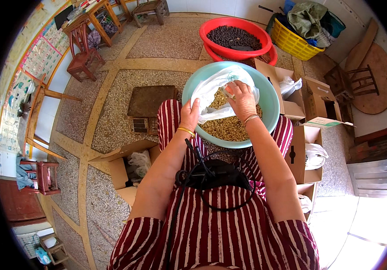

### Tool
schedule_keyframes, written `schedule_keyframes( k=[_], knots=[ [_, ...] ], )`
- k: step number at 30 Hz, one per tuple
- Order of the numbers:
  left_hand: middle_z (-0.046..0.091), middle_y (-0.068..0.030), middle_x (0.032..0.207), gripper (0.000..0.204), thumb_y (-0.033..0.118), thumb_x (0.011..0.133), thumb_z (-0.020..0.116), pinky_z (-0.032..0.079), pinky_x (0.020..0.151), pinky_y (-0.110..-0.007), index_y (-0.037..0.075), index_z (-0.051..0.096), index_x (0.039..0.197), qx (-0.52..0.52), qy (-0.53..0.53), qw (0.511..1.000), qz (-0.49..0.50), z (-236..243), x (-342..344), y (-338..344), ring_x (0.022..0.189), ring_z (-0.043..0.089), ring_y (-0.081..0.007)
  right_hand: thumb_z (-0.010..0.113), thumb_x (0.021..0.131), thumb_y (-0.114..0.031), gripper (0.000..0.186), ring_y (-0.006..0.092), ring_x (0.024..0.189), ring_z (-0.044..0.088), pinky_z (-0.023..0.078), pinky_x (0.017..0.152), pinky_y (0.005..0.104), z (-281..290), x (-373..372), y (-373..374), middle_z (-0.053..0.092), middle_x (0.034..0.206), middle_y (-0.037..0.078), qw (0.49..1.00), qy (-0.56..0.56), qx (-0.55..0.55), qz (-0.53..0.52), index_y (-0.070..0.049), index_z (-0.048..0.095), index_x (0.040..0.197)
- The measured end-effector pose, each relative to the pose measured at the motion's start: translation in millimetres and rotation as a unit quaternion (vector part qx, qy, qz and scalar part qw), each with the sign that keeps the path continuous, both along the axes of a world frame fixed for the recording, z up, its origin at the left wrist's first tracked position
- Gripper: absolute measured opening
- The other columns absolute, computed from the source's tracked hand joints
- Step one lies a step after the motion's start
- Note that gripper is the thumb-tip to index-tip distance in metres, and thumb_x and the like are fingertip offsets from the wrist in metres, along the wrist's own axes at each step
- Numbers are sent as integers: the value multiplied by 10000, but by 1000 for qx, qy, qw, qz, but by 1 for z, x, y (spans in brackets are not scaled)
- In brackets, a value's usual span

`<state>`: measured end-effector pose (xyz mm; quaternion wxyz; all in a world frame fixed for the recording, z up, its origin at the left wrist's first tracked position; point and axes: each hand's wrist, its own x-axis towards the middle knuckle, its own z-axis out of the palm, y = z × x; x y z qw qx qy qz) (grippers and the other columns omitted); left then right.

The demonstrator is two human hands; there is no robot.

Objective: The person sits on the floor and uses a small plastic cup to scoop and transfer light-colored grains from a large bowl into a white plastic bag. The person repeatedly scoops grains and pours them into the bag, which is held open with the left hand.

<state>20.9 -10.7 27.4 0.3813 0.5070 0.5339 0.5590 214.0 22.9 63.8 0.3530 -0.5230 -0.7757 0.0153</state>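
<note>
1 white plastic bag (209, 90) gapes over tan pieces (227, 128) in the pale-blue basin (270, 96)! My left hand (189, 116) grasps the bag's edge; my right hand (242, 100) curls at its opening, grip impossible to tell.

Room to pass back-L of round pale-blue plastic tub (270, 105); round red plastic bowls (222, 52) block straight back, & brown cardboard boxes (314, 93) block R side.

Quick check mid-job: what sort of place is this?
Probably a room in a home, doubling as a workspace: a reddish-brown wooden chair and a yellow plastic basket heaped with fabric look domestic, while a light-blue round plastic basin of small pale-yellow pieces suggests handwork.
</note>
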Motion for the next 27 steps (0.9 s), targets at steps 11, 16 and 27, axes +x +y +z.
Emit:
schedule_keyframes(
  k=[11, 16, 27],
  knots=[
    [575, -46, 764, 412, 377, 885, 474, 428, 665, -267, -15, 578, 953, 7, -3, 1000, -10, -10, -3, 3, 709, 513, -118, 702, 661, -140, 420, 235, 924, 539, 464, 767, 324, 4, 11, -28, 548, 1003, 98, 963, 246, -103, -39, -92, 568, 1056],
    [606, -70, 799, 394, 363, 886, 472, 445, 680, -268, -3, 581, 984, -3, 12, 1000, -8, -9, -2, 4, 729, 547, -131, 679, 679, -176, 352, 194, 805, 594, 478, 724, 289, -16, 23, -57, 614, 894, 96, 940, 253, -229, 5, -57, 595, 1000],
    [601, -62, 824, 349, 303, 897, 471, 444, 683, -272, -16, 571, 996, -20, 26, 999, -4, 2, -2, -1, 747, 540, -120, 601, 724, -272, 311, 299, 908, 540, 438, 798, 363, -44, 5, -47, 576, 931, 153, 963, -92, -254, 5, -24, 592, 911]
  ],
)
